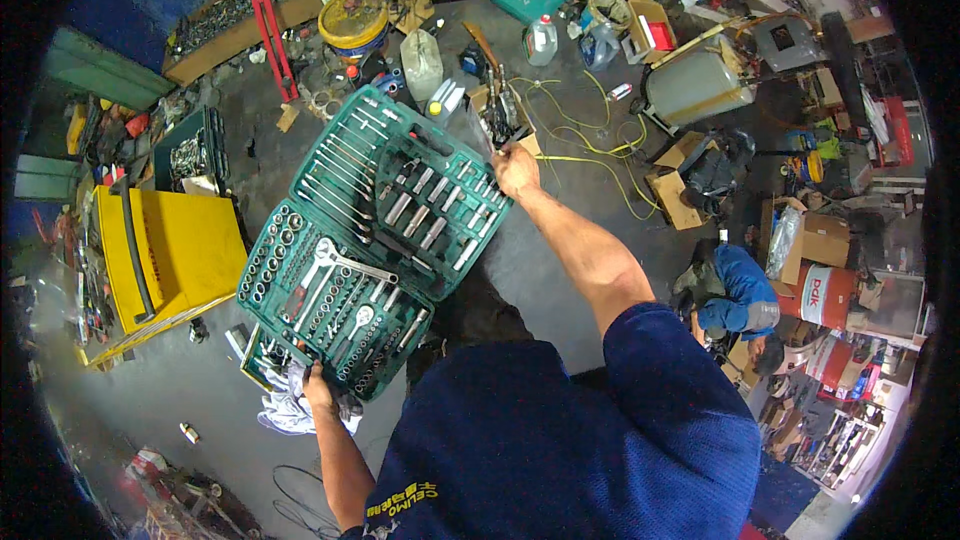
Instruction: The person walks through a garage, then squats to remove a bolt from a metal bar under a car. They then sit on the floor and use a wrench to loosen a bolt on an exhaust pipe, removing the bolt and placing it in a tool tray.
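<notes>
I hold an open green tool case (pixel 375 230) full of sockets, ratchets and wrenches above the workshop floor. My left hand (pixel 318 388) grips its near corner, at the half with the sockets. My right hand (pixel 516 170) grips the far right edge, at the half with the wrenches and long sockets. The case lies tilted, both halves spread flat. A white rag (pixel 290 410) lies on the floor just under my left hand.
A yellow box (pixel 165 255) stands at the left. A second dark tool case (pixel 195 155) lies behind it. A yellow bucket (pixel 352 20), jugs and a yellow hose (pixel 590 155) lie farther out. A person in blue (pixel 740 300) crouches at the right among cardboard boxes.
</notes>
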Demonstrator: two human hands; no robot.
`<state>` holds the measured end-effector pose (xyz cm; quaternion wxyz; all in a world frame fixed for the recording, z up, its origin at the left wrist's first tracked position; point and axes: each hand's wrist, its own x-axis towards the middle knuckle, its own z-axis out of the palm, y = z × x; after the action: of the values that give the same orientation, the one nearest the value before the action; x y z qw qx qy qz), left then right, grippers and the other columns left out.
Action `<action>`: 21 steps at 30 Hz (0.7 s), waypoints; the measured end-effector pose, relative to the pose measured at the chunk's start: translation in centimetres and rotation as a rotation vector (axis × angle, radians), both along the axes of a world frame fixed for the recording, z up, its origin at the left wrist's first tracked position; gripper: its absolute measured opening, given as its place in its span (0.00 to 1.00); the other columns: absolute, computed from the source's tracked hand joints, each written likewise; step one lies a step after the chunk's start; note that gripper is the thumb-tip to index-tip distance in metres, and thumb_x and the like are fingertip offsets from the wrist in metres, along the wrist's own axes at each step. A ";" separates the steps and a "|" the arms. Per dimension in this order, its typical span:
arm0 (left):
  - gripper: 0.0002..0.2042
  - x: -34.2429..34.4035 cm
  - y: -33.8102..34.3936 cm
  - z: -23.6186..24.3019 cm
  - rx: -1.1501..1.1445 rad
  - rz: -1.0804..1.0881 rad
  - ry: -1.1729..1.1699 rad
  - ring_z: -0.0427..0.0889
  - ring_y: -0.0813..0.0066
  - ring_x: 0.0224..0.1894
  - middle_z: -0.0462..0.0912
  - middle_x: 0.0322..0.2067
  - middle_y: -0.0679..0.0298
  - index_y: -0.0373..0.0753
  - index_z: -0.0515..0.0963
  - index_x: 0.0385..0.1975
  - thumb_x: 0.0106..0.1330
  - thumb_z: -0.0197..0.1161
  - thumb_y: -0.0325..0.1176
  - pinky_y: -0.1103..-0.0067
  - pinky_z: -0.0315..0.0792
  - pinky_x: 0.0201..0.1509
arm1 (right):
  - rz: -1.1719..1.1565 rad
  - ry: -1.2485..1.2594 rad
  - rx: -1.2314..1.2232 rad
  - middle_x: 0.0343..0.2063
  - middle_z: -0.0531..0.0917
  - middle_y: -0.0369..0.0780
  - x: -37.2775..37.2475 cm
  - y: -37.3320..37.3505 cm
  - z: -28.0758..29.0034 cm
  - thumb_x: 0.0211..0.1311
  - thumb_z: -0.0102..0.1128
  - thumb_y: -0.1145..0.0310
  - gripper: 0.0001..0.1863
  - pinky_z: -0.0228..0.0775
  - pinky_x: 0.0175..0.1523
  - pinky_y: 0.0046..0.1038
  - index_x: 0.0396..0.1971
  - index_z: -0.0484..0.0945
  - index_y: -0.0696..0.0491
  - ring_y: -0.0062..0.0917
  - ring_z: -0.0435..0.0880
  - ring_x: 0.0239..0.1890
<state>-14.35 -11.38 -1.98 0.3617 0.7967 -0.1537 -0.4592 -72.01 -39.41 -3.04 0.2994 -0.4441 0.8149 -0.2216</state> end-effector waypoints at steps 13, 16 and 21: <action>0.25 0.6 -2.9 -0.7 0.024 0.242 0.319 0.80 0.65 0.53 0.81 0.54 0.63 0.42 0.72 0.66 0.72 0.55 0.45 0.69 0.72 0.59 | 0.340 -0.236 0.440 0.63 0.74 0.59 3.2 -7.5 -2.1 0.60 0.57 0.29 0.55 0.62 0.72 0.33 0.66 0.68 0.68 0.45 0.72 0.69; 0.26 -0.9 -4.0 -0.5 -0.124 0.223 0.402 0.80 0.63 0.53 0.81 0.53 0.60 0.41 0.71 0.66 0.70 0.58 0.43 0.67 0.73 0.61 | 0.339 -0.218 0.426 0.65 0.74 0.57 3.0 -7.8 -3.0 0.58 0.57 0.26 0.57 0.59 0.74 0.35 0.68 0.66 0.66 0.42 0.71 0.70; 0.31 -1.3 -2.9 0.5 0.024 0.401 0.115 0.79 0.64 0.52 0.81 0.51 0.54 0.31 0.71 0.63 0.62 0.68 0.42 0.69 0.73 0.58 | 0.437 0.093 0.284 0.51 0.84 0.51 3.4 -6.1 -7.2 0.62 0.56 0.29 0.40 0.71 0.59 0.40 0.57 0.81 0.51 0.43 0.83 0.51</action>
<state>-15.66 -14.27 -1.52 0.4445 0.7879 0.0343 -0.4247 -68.61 -45.50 -10.28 0.3616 -0.5728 0.7355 -0.0143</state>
